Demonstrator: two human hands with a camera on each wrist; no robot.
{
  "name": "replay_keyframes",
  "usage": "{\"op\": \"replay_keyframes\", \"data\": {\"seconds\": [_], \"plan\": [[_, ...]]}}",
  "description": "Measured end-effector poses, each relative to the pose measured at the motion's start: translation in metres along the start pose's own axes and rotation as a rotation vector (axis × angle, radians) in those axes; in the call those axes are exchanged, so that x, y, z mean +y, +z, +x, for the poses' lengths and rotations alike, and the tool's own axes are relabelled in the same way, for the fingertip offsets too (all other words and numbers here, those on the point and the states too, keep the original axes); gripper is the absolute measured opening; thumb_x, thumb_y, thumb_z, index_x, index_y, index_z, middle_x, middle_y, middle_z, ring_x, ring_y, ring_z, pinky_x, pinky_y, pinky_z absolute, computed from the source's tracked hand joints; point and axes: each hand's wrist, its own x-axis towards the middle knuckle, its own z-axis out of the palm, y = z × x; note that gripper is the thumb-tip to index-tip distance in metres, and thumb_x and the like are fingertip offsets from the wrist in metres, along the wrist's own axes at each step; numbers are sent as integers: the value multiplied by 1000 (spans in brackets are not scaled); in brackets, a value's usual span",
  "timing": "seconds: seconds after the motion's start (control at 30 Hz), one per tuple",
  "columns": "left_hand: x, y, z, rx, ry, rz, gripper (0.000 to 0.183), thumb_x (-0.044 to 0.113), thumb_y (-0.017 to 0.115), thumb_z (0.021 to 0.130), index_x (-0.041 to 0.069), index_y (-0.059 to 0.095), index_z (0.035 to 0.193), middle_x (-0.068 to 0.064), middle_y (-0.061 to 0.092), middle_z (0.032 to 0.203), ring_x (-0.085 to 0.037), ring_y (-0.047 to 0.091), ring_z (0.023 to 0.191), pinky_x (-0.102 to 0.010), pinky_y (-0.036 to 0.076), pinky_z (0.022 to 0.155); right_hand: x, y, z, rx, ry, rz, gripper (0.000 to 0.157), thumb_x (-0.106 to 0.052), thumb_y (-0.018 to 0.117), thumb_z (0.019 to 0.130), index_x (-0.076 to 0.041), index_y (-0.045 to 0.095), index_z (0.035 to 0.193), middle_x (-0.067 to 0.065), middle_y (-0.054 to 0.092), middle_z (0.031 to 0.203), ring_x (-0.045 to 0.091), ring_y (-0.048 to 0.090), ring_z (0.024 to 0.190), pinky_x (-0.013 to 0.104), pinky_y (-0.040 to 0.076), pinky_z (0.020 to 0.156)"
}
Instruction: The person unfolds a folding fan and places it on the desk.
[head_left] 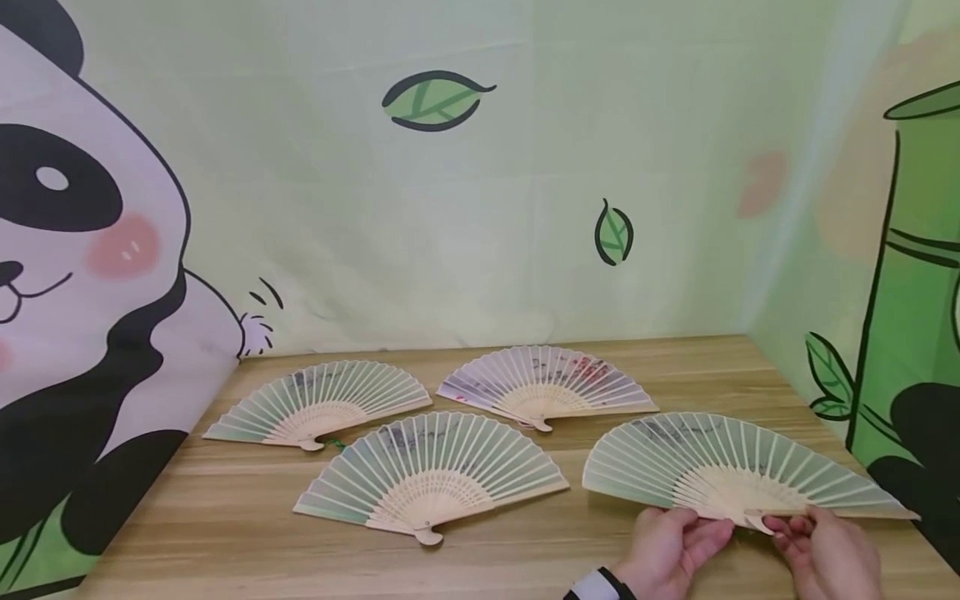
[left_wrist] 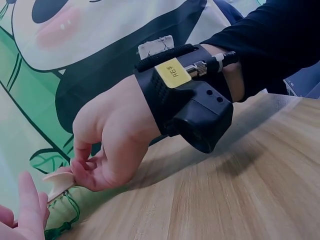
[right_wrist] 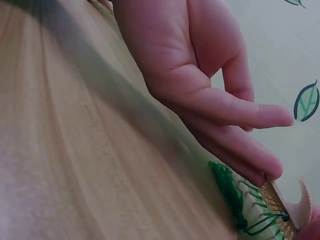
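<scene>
A spread green folding fan with pale ribs lies at the right of the table. My left hand holds its lower edge, left of the pivot, between thumb and fingers. With thumb and fingers my right hand pinches the outer rib just right of the pivot. The curved fan end shows beside the right fingertips in the left wrist view. A green tassel cord hangs from it in the right wrist view. Most of the fan is out of view in both wrist views.
Two other spread green fans lie to the left. Behind them rests a pale purple fan with red flowers. The wooden table meets a printed panda backdrop at its left, back and right edges.
</scene>
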Motion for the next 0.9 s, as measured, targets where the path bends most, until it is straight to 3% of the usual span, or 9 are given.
{"op": "replay_keyframes", "data": {"seconds": [0.3, 0.57, 0.77, 0.9], "plan": [[-1, -7, -1, 9, -32, 38, 15, -7, 42, 96, -12, 56, 101, -24, 67, 87, -30, 69, 88, -36, 56, 85, 13, 3, 0, 63, -90, -195, 23, -19, 30, 105, -1, 44, 102, 3, 49, 75, 11, 60, 63, 25, 54, 57], [5, -14, -9, -32, -83, 60, 24, -2, 43, 99, -12, 60, 112, -24, 65, 98, -34, 65, 99, -39, 54, 91, 8, 1, 2, 57, 15, -167, 17, -16, 35, 104, -2, 43, 97, 0, 49, 71, 9, 56, 60, 24, 49, 50], [15, -19, -15, -90, -199, 20, 29, -1, 39, 99, -17, 54, 118, -28, 61, 108, -39, 58, 113, -39, 48, 99, 5, -2, 4, 48, 50, -165, 21, -16, 35, 104, 1, 44, 95, 2, 52, 72, 7, 59, 61, 25, 53, 54], [23, -22, -16, -92, -225, -14, 29, -2, 39, 97, -20, 51, 116, -30, 60, 111, -41, 56, 116, -40, 46, 102, 3, -5, 3, 41, 85, -160, 25, -19, 30, 106, 1, 43, 99, 4, 53, 73, 9, 61, 63, 27, 56, 59]]}}
